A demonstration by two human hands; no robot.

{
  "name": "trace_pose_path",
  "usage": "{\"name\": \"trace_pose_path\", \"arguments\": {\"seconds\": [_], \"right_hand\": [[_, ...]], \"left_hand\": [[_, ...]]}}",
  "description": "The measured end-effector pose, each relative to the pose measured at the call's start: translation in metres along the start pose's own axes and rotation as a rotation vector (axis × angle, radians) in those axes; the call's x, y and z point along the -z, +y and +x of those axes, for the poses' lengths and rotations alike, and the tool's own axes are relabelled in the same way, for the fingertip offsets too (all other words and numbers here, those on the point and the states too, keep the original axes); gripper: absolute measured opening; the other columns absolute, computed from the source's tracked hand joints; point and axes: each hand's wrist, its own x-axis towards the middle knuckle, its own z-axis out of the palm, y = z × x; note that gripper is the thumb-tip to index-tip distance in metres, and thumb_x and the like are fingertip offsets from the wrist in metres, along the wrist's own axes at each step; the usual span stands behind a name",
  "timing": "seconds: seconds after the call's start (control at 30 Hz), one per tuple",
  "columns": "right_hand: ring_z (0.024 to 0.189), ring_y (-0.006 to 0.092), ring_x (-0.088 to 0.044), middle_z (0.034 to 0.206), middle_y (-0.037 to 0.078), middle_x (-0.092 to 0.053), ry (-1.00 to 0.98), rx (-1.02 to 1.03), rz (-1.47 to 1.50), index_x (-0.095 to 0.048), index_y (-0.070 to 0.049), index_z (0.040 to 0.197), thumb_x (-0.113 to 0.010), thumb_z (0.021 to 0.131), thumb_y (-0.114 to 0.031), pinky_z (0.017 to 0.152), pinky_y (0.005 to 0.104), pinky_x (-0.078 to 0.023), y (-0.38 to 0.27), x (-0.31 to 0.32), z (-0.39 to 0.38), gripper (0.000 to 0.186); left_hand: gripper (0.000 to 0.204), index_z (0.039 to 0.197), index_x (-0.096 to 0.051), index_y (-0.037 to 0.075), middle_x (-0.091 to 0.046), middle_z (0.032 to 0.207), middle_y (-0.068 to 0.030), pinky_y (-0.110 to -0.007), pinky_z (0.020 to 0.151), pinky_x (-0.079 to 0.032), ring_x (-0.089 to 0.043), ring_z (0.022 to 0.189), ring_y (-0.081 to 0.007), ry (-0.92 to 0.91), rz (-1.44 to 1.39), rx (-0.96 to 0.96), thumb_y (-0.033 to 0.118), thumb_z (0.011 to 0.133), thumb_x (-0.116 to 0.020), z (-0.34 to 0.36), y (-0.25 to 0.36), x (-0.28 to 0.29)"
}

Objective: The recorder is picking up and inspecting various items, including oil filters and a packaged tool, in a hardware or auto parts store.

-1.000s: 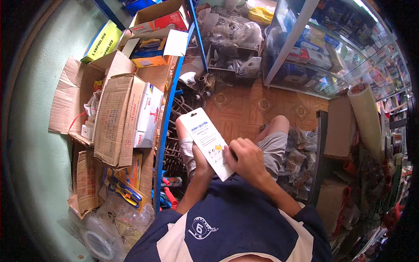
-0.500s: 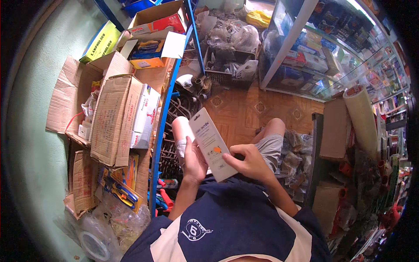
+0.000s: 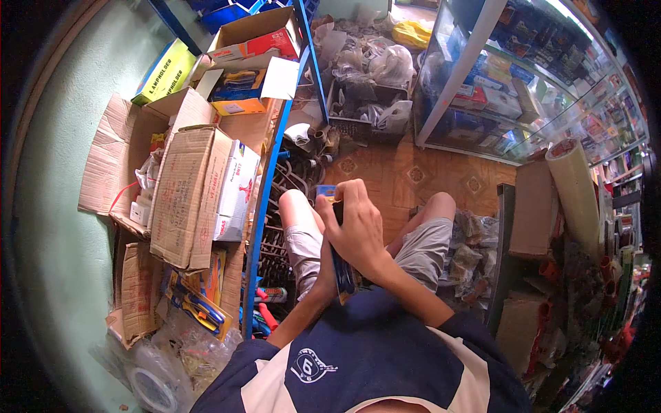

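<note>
Above my lap I hold a carded tool pack [image 3: 343,270], turned nearly edge-on. Its blue and yellow top corner shows past my fingers, and dark blue, handle-like parts run down its front. What kind of tool it is, I cannot make out. My left hand [image 3: 326,265] supports the pack from the left and behind, its fingers mostly hidden. Curled over the upper front of the pack is my right hand [image 3: 358,224], its fingers bent and covering much of it.
On my left a blue-framed shelf [image 3: 256,227] carries open cardboard boxes [image 3: 184,196] and a carded pair of pliers [image 3: 198,308]. A glass display case [image 3: 441,89] stands at the far right. Ahead is a crate [image 3: 354,127] of plastic bags; a tape roll [image 3: 575,193] leans at right.
The pack has turned from its white printed back to nearly edge-on, with its blue front side showing. My right hand has moved up and left from its lower edge to its upper front.
</note>
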Motion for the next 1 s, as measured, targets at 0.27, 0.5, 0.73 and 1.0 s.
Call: {"name": "trace_pose_path", "arguments": {"seconds": [0.27,0.5,0.73,1.0], "right_hand": [[0.092,0.0408,-0.060,0.103,0.023,-0.056,-0.159,0.437,0.043,-0.058,0.003,0.106,-0.069,0.091,-0.004,0.079,0.0482,-0.054,0.008,0.011,-0.035,0.020],[0.083,0.0360,-0.058,0.094,0.016,-0.056,0.070,0.415,0.115,-0.058,-0.001,0.096,-0.072,0.091,-0.011,0.074,0.0463,-0.051,0.013,0.024,0.032,0.017],[0.066,0.0258,-0.056,0.076,0.007,-0.051,-0.061,0.860,0.045,-0.058,-0.008,0.072,-0.083,0.082,-0.016,0.059,0.0392,-0.048,0.019,0.022,0.022,0.028],[0.081,0.0350,-0.060,0.088,0.014,-0.055,-0.028,0.290,0.211,-0.061,0.001,0.088,-0.072,0.100,-0.018,0.075,0.0461,-0.051,0.017,0.032,0.019,0.024]], "left_hand": [[0.039,0.152,-0.042,0.012,-0.059,0.131,-0.0104,-0.032,0.085,-0.057,-0.061,0.098,-0.0140,-0.011,-0.137,0.068,0.030,0.117,-0.039,0.013,0.020,-0.014],[0.058,0.105,-0.060,0.006,-0.061,0.084,-0.0086,-0.033,0.054,-0.045,-0.056,0.062,-0.0196,-0.342,-0.536,0.571,0.059,0.111,-0.037,-0.024,-0.013,0.017],[0.059,0.106,-0.058,0.006,-0.057,0.081,-0.0091,-0.033,0.055,-0.043,-0.053,0.060,-0.0206,-0.622,-0.524,0.623,0.061,0.109,-0.039,-0.028,-0.044,0.055],[0.057,0.133,-0.053,0.001,-0.064,0.098,-0.0106,-0.036,0.071,-0.053,-0.063,0.077,-0.0229,-0.536,-0.536,0.461,0.052,0.111,-0.042,-0.043,-0.026,0.061]]}}
